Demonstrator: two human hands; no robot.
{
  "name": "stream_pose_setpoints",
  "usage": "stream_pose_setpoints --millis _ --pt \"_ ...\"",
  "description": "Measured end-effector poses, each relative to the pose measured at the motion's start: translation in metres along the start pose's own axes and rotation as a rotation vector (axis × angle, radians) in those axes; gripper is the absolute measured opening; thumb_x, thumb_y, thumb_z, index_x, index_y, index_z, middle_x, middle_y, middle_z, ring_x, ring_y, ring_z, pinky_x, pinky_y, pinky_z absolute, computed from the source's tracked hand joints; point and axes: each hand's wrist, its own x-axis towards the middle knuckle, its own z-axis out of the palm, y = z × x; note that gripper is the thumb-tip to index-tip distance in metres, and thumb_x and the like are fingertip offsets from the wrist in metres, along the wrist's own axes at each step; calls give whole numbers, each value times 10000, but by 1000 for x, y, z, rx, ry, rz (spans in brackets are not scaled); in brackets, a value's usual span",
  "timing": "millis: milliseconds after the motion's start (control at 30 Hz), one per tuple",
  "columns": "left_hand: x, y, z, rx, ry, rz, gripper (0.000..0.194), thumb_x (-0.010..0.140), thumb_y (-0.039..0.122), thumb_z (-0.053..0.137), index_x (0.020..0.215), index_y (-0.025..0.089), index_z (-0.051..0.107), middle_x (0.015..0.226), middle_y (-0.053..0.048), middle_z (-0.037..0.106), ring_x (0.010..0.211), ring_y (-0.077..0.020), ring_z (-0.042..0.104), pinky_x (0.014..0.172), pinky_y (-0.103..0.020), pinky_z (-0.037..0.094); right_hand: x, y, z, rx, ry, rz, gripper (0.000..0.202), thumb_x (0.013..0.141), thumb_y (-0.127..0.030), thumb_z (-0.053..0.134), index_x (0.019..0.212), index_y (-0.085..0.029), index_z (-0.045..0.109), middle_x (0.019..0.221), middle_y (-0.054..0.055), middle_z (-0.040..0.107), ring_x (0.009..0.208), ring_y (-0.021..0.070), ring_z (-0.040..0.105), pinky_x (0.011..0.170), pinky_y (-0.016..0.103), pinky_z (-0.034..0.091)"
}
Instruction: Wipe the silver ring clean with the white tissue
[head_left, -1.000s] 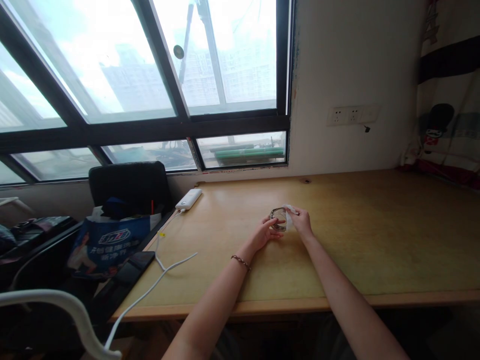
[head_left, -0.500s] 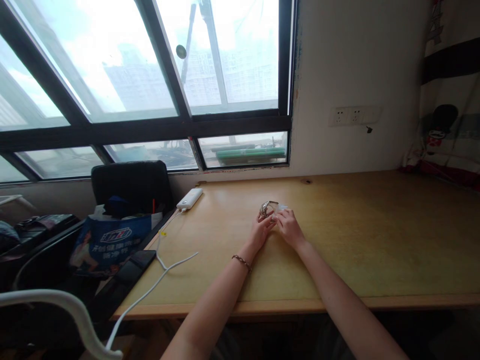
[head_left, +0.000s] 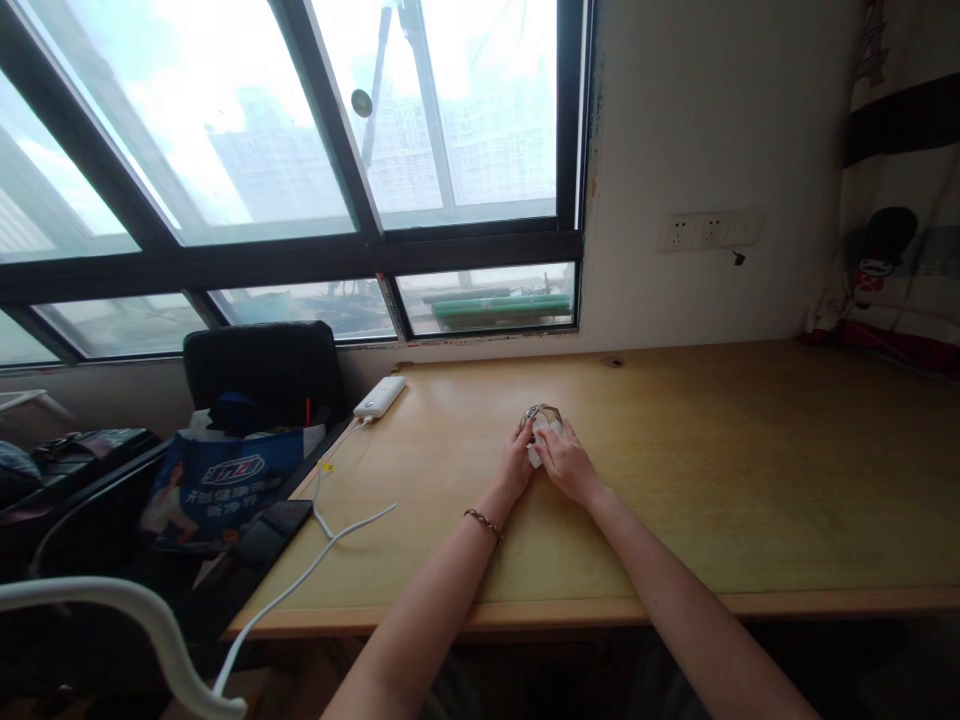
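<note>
Both my hands meet near the middle of a wooden desk (head_left: 750, 470). My left hand (head_left: 516, 463) grips a small silvery metal watch or bracelet (head_left: 541, 412) that sticks up above my fingers. My right hand (head_left: 566, 463) presses a small white cloth or tissue (head_left: 537, 448) against it. The two hands touch each other. A thin bracelet circles my left wrist (head_left: 482, 522).
A white power bank (head_left: 379, 396) lies at the desk's back left, its white cable (head_left: 315, 565) trailing off the front edge. A black chair (head_left: 262, 372) with a blue printed bag (head_left: 217, 485) and a dark phone (head_left: 268, 528) stands left. Wall sockets (head_left: 705, 231) sit above the desk.
Both hands slid a little left on the desk with the metal piece. The white cloth moved from the piece's right side to between my hands, lower down.
</note>
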Motion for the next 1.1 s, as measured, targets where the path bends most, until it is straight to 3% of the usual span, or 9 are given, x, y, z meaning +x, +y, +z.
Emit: stream_pose_setpoints --millis 133,267,400,567,667,800,867,967,1100 --pt "-1 1 4 79 35 21 289 736 360 547 966 184 558 959 -69 602 886 -169 568 771 -280 454 3 -3 4 -86 83 43 298 820 -397 407 967 -187 559 832 96 631 831 218 568 1027 486 121" --pt "-3 2 7 78 4 37 285 738 363 543 955 180 567 1002 -70 598 933 -175 557 821 -285 438 1 -4 8 -85 158 59 462 778 -461 453 1109 -142 497 1059 144 572 1032 253 489 1026 460 164" --pt "-3 1 5 60 -45 -59 345 714 396 565 972 168 557 967 -84 605 814 -171 592 716 -287 478 0 5 4 27 67 36 462 822 -423 380 1186 -146 445 1169 124 518 1093 232 459 1032 447 171" --pt "-5 2 2 134 -8 -33 398 661 364 629 995 163 548 868 -54 620 663 -128 589 621 -249 480 0 10 -4 363 5 165 340 833 -377 372 1051 -206 568 1028 55 609 980 200 542 1006 430 236" --pt "-10 6 8 294 75 102 393 615 283 675 978 176 572 915 -50 625 815 -178 586 712 -269 467 2 6 -4 751 0 341 373 787 -431 438 1026 -182 580 955 61 631 898 212 577 861 397 408" --pt "-22 16 21 440 49 256 477 555 155 705 1006 234 573 1179 -47 512 1158 -241 391 910 -328 371 5 7 1 1246 50 488 426 774 -470 433 1025 -154 570 976 85 629 860 202 594 807 366 446" --pt "-25 20 27 430 8 290 554 531 115 713 1042 254 550 1273 -38 419 1222 -235 304 952 -318 331 6 13 2 1346 114 544 428 769 -488 429 1005 -161 574 1002 88 623 869 202 595 806 363 451" --pt "-24 19 30 320 72 336 712 522 109 726 1152 280 442 1301 -50 371 1184 -216 367 936 -290 344 9 23 -1 1394 180 568 438 779 -519 384 985 -181 571 1015 74 620 902 212 588 799 389 457" --pt "-14 6 23 288 49 140 340 674 330 627 965 174 544 1018 -85 570 948 -195 546 810 -291 425 11 33 -9 1375 285 555 418 780 -527 368 949 -206 575 971 48 637 911 214 584 786 406 461"
